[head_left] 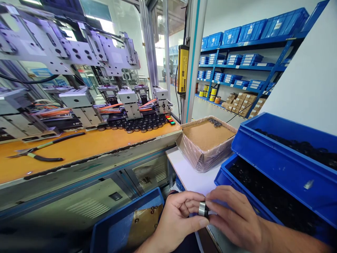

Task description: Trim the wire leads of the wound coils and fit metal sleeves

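Low in the view, my left hand (179, 218) pinches a small silver metal ring (202, 208) between thumb and fingers. A black piece (206, 211) sits at the ring's right side. My right hand (234, 214) closes on that black piece from the right, its fingertips partly hiding it. The two hands meet around the part, above the gap between the blue bin (116, 211) and the white side table (181, 165). Just past my right hand stands a blue bin of black parts (265, 186).
Pliers (50, 146) lie on the orange bench (105, 144). Several black round parts (144, 123) stand in rows before the machine fixtures (129, 102). A plastic-lined box (202, 154) holds a cardboard sheet and small parts. Another blue bin (284, 154) is stacked at the right.
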`<action>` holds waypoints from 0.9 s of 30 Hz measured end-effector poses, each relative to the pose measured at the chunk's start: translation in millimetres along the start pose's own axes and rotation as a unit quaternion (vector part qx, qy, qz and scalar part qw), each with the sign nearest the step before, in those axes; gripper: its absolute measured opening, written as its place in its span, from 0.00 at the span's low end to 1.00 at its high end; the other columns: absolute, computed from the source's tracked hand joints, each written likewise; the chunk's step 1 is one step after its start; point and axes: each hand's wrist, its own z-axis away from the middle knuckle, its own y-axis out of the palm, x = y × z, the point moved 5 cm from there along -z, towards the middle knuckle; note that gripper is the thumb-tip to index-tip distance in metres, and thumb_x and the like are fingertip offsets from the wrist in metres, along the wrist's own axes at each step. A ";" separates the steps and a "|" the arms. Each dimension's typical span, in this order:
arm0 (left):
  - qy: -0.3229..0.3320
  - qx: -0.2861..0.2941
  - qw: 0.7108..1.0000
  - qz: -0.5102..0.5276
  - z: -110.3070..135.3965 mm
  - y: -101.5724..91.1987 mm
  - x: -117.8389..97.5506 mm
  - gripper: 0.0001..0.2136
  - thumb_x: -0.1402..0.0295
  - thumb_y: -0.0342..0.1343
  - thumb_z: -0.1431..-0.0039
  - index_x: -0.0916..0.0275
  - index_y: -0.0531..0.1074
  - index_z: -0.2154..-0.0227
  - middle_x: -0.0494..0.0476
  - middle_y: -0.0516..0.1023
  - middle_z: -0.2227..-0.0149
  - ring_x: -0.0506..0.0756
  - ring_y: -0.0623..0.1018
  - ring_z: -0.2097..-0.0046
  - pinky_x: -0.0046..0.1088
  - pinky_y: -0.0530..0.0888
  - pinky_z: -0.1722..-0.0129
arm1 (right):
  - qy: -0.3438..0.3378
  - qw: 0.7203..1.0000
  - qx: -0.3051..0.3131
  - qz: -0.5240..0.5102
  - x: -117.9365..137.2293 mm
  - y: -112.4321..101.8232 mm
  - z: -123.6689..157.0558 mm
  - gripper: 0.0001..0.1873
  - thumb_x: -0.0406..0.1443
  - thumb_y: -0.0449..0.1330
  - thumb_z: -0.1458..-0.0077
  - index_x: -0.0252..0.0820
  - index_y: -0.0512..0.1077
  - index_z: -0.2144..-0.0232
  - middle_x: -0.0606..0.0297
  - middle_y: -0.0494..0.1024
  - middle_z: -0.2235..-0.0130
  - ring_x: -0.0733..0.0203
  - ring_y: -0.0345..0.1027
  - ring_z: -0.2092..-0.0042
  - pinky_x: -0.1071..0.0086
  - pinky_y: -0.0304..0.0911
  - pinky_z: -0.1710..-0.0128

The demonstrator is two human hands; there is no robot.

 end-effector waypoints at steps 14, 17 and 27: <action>-0.001 -0.001 1.000 0.008 0.9 -1.4 0.5 0.17 0.74 0.73 0.59 0.59 0.83 0.63 0.55 0.86 0.66 0.51 0.84 0.64 0.22 0.78 0.60 | 0.010 1.000 0.006 0.010 0.3 1.5 0.9 0.08 0.30 0.59 0.37 0.30 0.72 0.56 0.54 0.77 0.62 0.58 0.72 0.60 0.64 0.75 0.61; -0.009 -0.004 1.000 0.010 0.1 -1.2 1.5 0.17 0.75 0.75 0.62 0.58 0.83 0.64 0.54 0.87 0.67 0.51 0.84 0.65 0.22 0.78 0.60 | 0.009 1.000 -0.006 0.009 1.5 0.5 -1.0 0.08 0.32 0.59 0.36 0.30 0.72 0.57 0.55 0.77 0.63 0.59 0.72 0.61 0.65 0.74 0.61; -0.050 -0.001 0.998 0.031 -0.4 1.9 5.9 0.17 0.73 0.75 0.63 0.60 0.84 0.66 0.57 0.87 0.70 0.52 0.85 0.67 0.19 0.79 0.64 | -0.016 0.999 0.009 0.036 3.5 4.0 2.3 0.07 0.31 0.59 0.37 0.30 0.72 0.58 0.60 0.75 0.69 0.60 0.70 0.66 0.67 0.71 0.68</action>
